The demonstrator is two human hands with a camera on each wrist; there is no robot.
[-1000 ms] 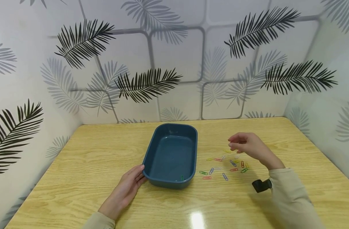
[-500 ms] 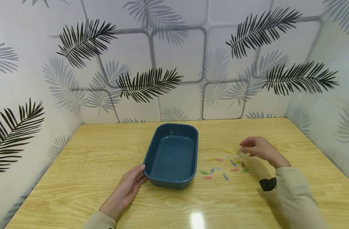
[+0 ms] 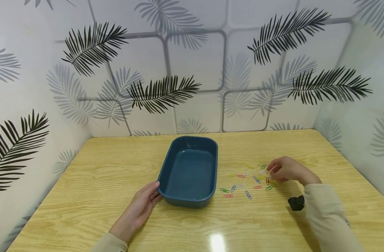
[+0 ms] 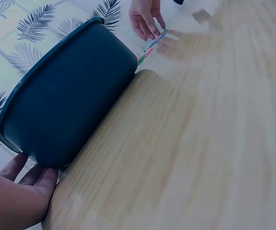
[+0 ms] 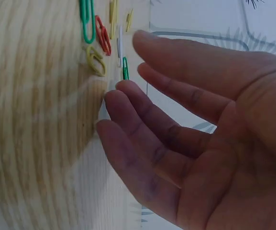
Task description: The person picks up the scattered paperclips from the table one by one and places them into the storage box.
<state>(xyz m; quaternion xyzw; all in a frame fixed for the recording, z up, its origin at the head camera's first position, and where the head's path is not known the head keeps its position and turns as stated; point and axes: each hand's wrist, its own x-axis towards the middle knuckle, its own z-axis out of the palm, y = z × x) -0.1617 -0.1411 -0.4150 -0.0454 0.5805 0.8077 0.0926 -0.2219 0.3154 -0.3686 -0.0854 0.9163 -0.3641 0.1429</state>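
Note:
A dark blue rectangular bin (image 3: 216, 175) stands on the wooden table. At its near left corner my left hand (image 3: 138, 208) holds it, thumb at the rim and fingers against the outer wall, as the left wrist view also shows. One green paper clip (image 3: 200, 196) lies inside near the front wall. To the bin's right, several coloured paper clips are scattered, among them a red clip (image 3: 258, 187) and a blue clip (image 3: 248, 194). My right hand (image 3: 289, 169) hovers over their right side, fingers relaxed and apart, holding nothing. A yellow clip (image 5: 96, 60) lies near its fingertips.
A wall with a leaf pattern (image 3: 163, 92) rises behind the table's back edge, with walls at both sides. A black wrist camera (image 3: 296, 203) hangs under the right sleeve (image 3: 326, 210). The wooden tabletop (image 3: 116, 164) stretches left of the bin.
My right hand has moved right and toward me over the clips, lowering its fingers. A green clip near where its fingertips were now shows plainly. The left hand and bin have stayed put.

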